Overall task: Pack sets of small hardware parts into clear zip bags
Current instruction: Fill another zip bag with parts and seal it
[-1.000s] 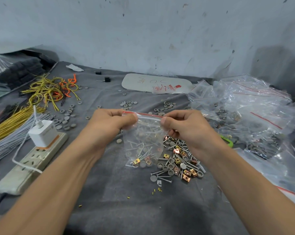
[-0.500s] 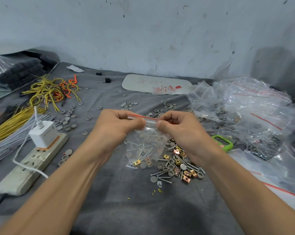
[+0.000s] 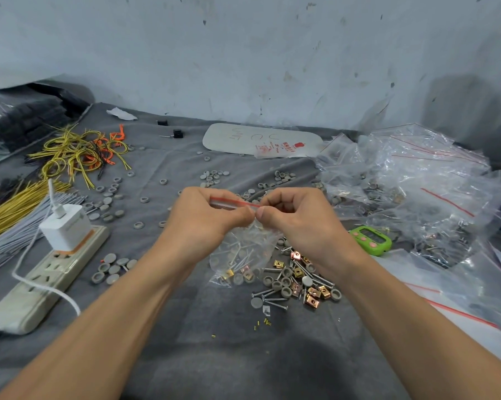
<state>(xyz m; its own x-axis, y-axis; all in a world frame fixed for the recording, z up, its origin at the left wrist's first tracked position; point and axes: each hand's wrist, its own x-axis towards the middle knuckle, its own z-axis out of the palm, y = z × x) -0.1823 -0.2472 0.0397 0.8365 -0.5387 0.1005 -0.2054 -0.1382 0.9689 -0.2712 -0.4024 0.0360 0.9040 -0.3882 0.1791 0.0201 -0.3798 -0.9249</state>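
Observation:
A small clear zip bag (image 3: pixel 243 255) with a red strip along its top hangs between my hands above the grey cloth. Screws, grey caps and brass clips lie in its bottom. My left hand (image 3: pixel 206 217) pinches the left part of the zip strip. My right hand (image 3: pixel 298 220) pinches the strip right beside it, thumbs almost touching. A loose pile of screws, grey caps and brass clips (image 3: pixel 295 284) lies on the cloth just below my right wrist.
A white power strip (image 3: pixel 50 272) with a charger lies at the left, beside yellow and grey wire bundles (image 3: pixel 9 206). A heap of filled clear bags (image 3: pixel 416 192) fills the right. A green timer (image 3: pixel 370 241) sits by my right wrist. Grey caps (image 3: pixel 110 269) are scattered about.
My hands have slid together along the red zip strip, from its two ends to the middle. The bag's top is now bunched between my thumbs.

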